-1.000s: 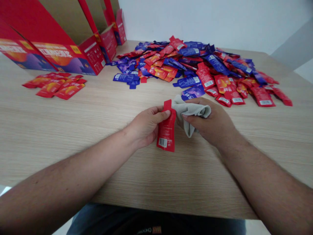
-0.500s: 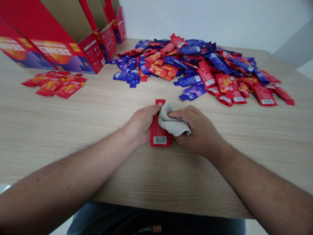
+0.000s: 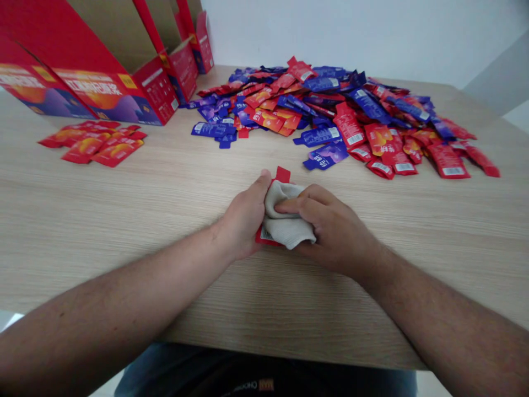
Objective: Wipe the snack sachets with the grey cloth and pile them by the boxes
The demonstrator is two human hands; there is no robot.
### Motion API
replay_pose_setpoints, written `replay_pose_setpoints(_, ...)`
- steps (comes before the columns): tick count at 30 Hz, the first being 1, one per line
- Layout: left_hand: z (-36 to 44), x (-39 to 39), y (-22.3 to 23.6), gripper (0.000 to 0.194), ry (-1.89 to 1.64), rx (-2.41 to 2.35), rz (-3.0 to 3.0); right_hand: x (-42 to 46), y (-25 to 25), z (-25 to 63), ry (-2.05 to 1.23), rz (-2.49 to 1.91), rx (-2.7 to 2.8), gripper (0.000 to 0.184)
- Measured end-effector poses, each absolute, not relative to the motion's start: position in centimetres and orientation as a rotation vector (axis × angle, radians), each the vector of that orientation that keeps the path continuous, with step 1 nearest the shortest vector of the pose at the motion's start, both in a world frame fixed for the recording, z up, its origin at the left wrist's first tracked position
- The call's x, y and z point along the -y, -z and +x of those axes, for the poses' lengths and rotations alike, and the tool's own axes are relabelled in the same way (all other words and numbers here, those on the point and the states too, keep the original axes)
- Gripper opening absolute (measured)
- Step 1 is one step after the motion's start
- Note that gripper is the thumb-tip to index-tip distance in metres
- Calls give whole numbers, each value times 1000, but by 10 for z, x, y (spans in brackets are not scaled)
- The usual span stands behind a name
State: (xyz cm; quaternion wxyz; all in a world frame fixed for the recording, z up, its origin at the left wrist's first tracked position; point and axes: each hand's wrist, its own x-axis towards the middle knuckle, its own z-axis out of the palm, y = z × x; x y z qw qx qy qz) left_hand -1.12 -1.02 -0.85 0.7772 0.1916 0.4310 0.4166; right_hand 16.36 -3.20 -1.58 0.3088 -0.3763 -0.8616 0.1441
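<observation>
A red sachet [image 3: 283,175] is held above the near part of the table, its top tab and lower edge showing. My left hand [image 3: 248,212] grips the sachet along its left side, thumb up near the top. In my right hand [image 3: 328,223] is a bunched light grey cloth [image 3: 289,229], pressed by the fingers against the sachet's face. The cloth hides most of the sachet, with only part of its barcode visible at lower left. My right fingers under the cloth are hidden.
A large heap of red and purple sachets [image 3: 326,105] lies across the back of the wooden table [image 3: 165,209]. At the left is a smaller group of red sachets [image 3: 93,142]. Behind that group stand several open red cardboard boxes [image 3: 157,91].
The cloth in my right hand has moved down and left over the sachet, now covering most of it. The sachet has tilted, its top tab leaning right.
</observation>
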Motion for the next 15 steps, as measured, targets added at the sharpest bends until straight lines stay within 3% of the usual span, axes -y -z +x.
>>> replay_pose_setpoints(9, -12, 14, 5, 55, -855, -885, 444, 31, 16, 167, -330, -1005, 2292, 39)
replay_pose_setpoints(15, -15, 16, 14, 59, -645, -997, 628, 16, 21, 182, -106, -1083, 2104, 41)
